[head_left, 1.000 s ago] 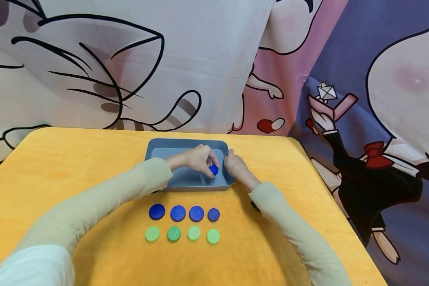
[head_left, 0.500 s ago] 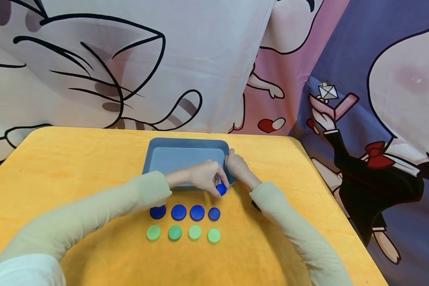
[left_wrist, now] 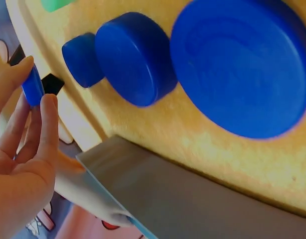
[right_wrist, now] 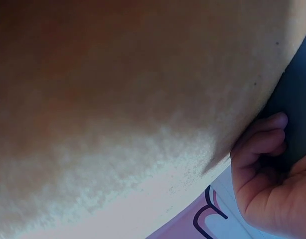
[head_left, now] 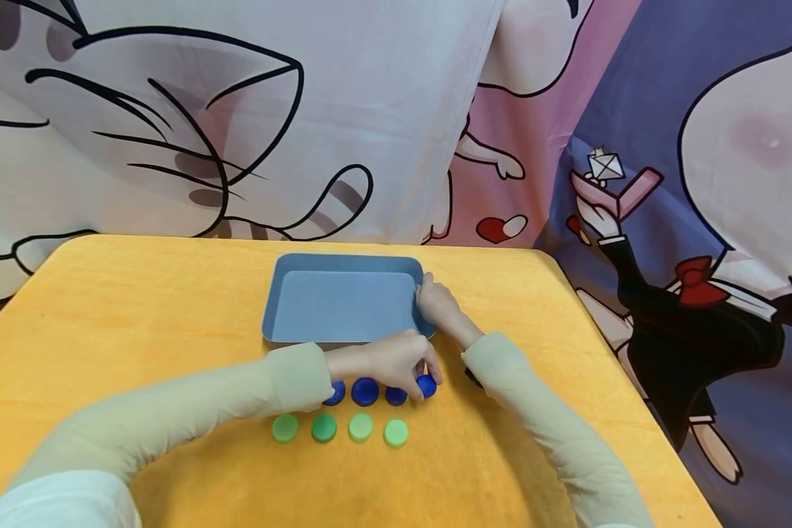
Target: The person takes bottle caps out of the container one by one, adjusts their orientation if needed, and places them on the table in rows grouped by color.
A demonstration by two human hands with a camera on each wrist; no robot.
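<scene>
My left hand [head_left: 399, 363] pinches a small blue bottle cap [head_left: 426, 386] between thumb and fingers, at the right end of a row of blue caps. In the left wrist view the pinched cap [left_wrist: 33, 87] stands on edge between the fingertips. Part of the row, including a blue cap [head_left: 365, 391], shows below my left hand and wrist; its left end is hidden by the sleeve. My right hand [head_left: 439, 302] holds the right rim of a blue-grey tray [head_left: 350, 342], with its fingers [right_wrist: 260, 144] curled in the right wrist view.
Several green caps form a row nearer me, among them a darker green cap [head_left: 324, 427]. Everything stands on a yellow table [head_left: 171, 293]. Behind it hangs a cartoon-printed cloth [head_left: 369, 88].
My left hand has carried the blue cap out from over the tray, towards me and slightly right, to the end of the blue row. The right hand has stayed at the tray's rim.
</scene>
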